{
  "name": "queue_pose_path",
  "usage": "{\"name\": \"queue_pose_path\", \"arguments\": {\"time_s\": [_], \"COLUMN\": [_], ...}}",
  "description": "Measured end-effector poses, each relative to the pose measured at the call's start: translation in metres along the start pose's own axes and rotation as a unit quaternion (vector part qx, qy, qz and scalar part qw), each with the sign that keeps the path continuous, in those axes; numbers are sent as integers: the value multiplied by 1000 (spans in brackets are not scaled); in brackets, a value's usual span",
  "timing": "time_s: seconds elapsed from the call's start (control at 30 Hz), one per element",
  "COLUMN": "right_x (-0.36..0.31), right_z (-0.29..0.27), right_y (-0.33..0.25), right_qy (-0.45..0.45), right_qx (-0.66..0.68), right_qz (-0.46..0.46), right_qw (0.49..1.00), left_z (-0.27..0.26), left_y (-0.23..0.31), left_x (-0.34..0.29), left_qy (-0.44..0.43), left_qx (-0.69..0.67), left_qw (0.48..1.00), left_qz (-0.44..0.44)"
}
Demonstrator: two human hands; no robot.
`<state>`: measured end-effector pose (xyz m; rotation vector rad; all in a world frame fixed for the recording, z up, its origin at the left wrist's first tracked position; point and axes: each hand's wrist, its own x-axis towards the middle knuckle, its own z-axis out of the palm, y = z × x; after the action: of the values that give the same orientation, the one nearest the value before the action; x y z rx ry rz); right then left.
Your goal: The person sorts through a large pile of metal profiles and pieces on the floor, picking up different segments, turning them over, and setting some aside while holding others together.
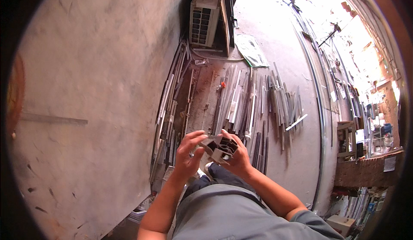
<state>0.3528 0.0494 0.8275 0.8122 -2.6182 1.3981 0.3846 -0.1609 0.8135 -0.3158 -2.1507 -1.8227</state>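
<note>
A short piece of hollow metal profile [220, 147] is held up in front of my body, its open end showing dark chambers and inner walls. My right hand [241, 158] grips it from the right, fingers wrapped over the far side. On the other side, my left hand [187, 156] has curled fingers and a thumb closed at the profile's left edge. Below the hands, my dark trousers and part of a shoe [208, 167] show. Long metal bars [234, 98] lie bundled on the floor just beyond the profile.
A pale wall [94, 89] rises at the left, with thin bars [172, 89] along its base. An air-conditioner unit [204, 20] stands ahead beside upright panels. A plastic sheet [253, 50] lies on the floor. More bars [284, 98] and a wooden bench [365, 171] are at the right.
</note>
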Motion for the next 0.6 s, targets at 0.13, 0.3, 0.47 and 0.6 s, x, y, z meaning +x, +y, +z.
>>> {"name": "queue_pose_path", "arguments": {"time_s": [0.13,0.3,0.47,0.6], "right_x": [23,43,12,-36], "right_z": [39,65,77,83], "right_y": [-22,-34,-11,39], "right_qy": [88,-50,-87,-84], "right_qx": [-25,42,96,51], "right_qz": [50,-44,-16,113], "right_qw": [995,997,991,989], "left_z": [-8,-33,-80,-119], "left_y": [3,10,19,23], "left_x": [-7,-8,-14,-37], "left_qy": [41,135,190,245], "left_qx": [72,-32,38,96], "left_qw": [997,985,967,955], "left_qz": [-9,-104,-164,-136]}}
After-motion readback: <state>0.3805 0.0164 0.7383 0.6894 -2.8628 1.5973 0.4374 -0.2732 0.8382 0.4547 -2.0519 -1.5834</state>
